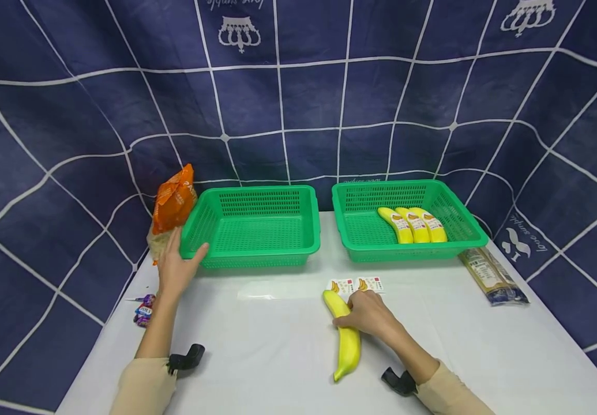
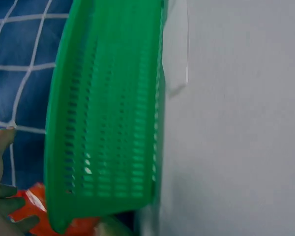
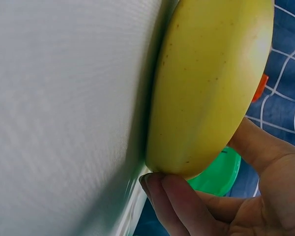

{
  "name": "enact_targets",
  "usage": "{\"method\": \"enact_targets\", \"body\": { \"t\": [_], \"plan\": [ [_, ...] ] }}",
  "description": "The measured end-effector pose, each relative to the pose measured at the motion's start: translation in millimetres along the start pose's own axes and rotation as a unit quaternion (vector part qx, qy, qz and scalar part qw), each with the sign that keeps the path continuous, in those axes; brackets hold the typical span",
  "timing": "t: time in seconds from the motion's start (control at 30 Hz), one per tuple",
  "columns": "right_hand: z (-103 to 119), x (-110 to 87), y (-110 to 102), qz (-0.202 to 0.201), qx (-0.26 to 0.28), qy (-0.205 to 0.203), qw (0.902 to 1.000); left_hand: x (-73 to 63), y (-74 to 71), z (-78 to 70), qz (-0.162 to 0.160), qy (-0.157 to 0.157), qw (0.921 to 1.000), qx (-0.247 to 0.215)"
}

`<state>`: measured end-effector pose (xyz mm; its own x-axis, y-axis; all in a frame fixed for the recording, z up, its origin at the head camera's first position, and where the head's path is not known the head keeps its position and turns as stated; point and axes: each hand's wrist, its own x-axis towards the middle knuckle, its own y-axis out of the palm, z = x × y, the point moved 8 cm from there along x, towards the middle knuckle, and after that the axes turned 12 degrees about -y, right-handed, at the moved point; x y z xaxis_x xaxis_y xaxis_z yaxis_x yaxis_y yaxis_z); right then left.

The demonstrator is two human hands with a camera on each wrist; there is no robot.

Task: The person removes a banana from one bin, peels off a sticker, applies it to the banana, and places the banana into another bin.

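Note:
My right hand (image 1: pixel 371 314) holds a yellow banana (image 1: pixel 349 349) between thumb and fingers, over the white table (image 1: pixel 256 357). In the right wrist view the fingertips (image 3: pixel 174 199) meet one end of the speckled peel. Two small white stickers (image 1: pixel 371 285) with banana pictures lie just beyond that hand. At the left, my left hand (image 1: pixel 176 268) reaches up beside the left green basket (image 1: pixel 256 260), its fingers extended and the thumb spread apart. Three labelled bananas (image 1: pixel 417 226) lie side by side in the right green basket (image 1: pixel 407 253).
An orange bag (image 1: pixel 173 199) stands against the left basket's outer side. Purple-wrapped sweets (image 1: pixel 144 311) lie near the left table edge. A glossy clear strip (image 1: pixel 262 290) lies before the left basket, and a flat clear packet (image 1: pixel 492 276) is right of the other basket. Blue curtains enclose the table.

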<state>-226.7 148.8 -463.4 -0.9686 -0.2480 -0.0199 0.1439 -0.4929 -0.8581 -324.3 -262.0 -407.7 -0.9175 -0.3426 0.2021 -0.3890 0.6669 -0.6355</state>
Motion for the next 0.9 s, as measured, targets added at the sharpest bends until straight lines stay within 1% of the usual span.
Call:
{"method": "enact_targets", "body": {
  "t": [0.1,0.13,0.2,0.27,0.33,0.4,0.47,0.57,0.7,0.8,0.9],
  "plan": [
    [0,0.2,1,0.001,-0.001,0.001,1.0,-22.2,-2.3,-23.8,-0.022,0.065,0.9976,-0.014],
    [-1,0.2,1,0.001,-0.002,0.002,1.0,-30.9,-1.6,-31.6,-0.022,0.085,0.996,-0.016],
    [-1,0.5,1,0.0,-0.002,0.0,1.0,-49.2,1.9,-46.5,-0.009,0.119,0.9927,-0.017],
    [-1,1.0,1,0.0,-0.002,-0.004,1.0,-67.5,6.6,-61.1,0.018,0.146,0.9891,-0.01],
    [-1,1.6,1,0.001,-0.001,-0.004,1.0,-84.8,13.4,-74.8,0.056,0.167,0.9844,0.002],
    [-1,2.4,2,0.002,-0.001,-0.006,1.0,-100.7,22.4,-87.1,0.094,0.185,0.9781,0.017],
    [-2,2.7,2,0.001,-0.003,-0.008,1.0,-115.1,34.8,-96.5,0.128,0.198,0.9711,0.035],
    [-2,2.9,1,0.001,-0.007,-0.009,0.9999,-131.8,59.9,-103.7,0.165,0.211,0.9605,0.074],
    [-2,2.4,1,0.002,-0.008,-0.006,1.0,-145.9,95.5,-107.6,0.197,0.233,0.9445,0.122],
    [0,1.4,2,0.004,-0.004,-0.009,0.9999,-153.2,117.4,-109.4,0.219,0.255,0.9307,0.144],
    [2,0.7,2,0.006,-0.001,-0.014,0.9999,-159.8,135.9,-108.9,0.254,0.276,0.9133,0.159]
  ]
}}
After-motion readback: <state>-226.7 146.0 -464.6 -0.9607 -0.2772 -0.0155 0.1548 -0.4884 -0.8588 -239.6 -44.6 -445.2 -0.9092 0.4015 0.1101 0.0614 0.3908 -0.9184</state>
